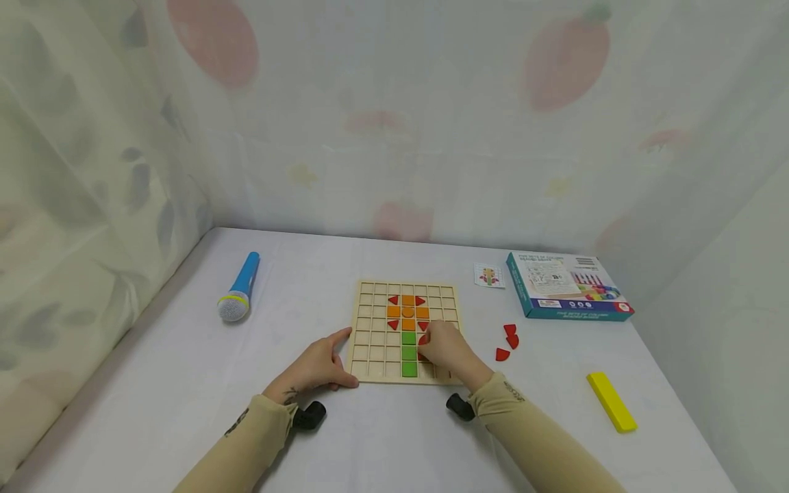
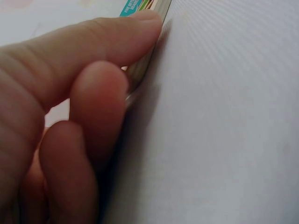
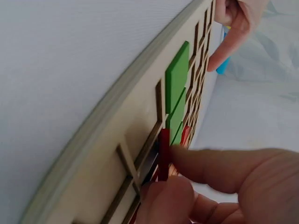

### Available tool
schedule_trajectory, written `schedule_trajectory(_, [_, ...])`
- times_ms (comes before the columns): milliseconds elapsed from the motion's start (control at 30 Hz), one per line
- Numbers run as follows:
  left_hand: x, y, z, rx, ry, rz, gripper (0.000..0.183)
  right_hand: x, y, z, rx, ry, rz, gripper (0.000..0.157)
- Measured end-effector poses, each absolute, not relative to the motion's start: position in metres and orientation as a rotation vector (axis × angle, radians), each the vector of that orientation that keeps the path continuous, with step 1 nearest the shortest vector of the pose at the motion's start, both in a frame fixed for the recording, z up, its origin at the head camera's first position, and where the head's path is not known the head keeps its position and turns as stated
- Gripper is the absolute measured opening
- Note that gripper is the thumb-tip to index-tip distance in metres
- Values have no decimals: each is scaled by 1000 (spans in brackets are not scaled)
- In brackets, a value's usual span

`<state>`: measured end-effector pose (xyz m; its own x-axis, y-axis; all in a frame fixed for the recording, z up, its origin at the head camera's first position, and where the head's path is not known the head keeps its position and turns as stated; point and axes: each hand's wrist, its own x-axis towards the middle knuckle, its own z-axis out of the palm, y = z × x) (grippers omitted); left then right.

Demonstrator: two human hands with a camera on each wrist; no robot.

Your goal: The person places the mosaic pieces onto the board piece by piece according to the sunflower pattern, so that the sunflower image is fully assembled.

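A square wooden grid board (image 1: 374, 356) lies on the table. My left hand (image 1: 317, 363) is at its left side, index fingertip and thumb touching the edge while the other fingers bend beneath. Over the board's lower right, my right hand (image 1: 451, 348) pinches a small red tile (image 3: 163, 154) between thumb and fingers, beside a column of green square tiles (image 1: 409, 354). That tile stands nearly edge-on in the right wrist view, partly hidden by fingers. Above the green column, orange square tiles (image 1: 408, 300) form a cross around an orange round tile (image 1: 408, 312), with red triangles (image 1: 393, 325) at its corners.
Loose red tiles (image 1: 502, 354) lie right of the board. A small pattern card (image 1: 489, 276) and a flat toy box (image 1: 567, 287) are behind them. A yellow bar (image 1: 611, 402) lies at the right, a blue toy microphone (image 1: 240, 287) at the left.
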<state>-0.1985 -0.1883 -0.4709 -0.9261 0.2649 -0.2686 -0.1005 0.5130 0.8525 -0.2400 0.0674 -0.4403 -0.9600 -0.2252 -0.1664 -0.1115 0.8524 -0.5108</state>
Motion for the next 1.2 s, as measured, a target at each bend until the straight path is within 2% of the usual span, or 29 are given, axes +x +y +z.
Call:
schedule_trajectory(800, [-199,-187,-471,107,2399,1371,111,-239,69,-435,-259,2810,-809,20])
schedule_trajectory(1000, [-200,-186,-473,122,2409,1358,111,-255,104,-411,-111,2926,-783,13])
schedule_trajectory(1200, [-200,-188,-472,109,2409,1357,112,-278,163,-403,176,2971,-513,24])
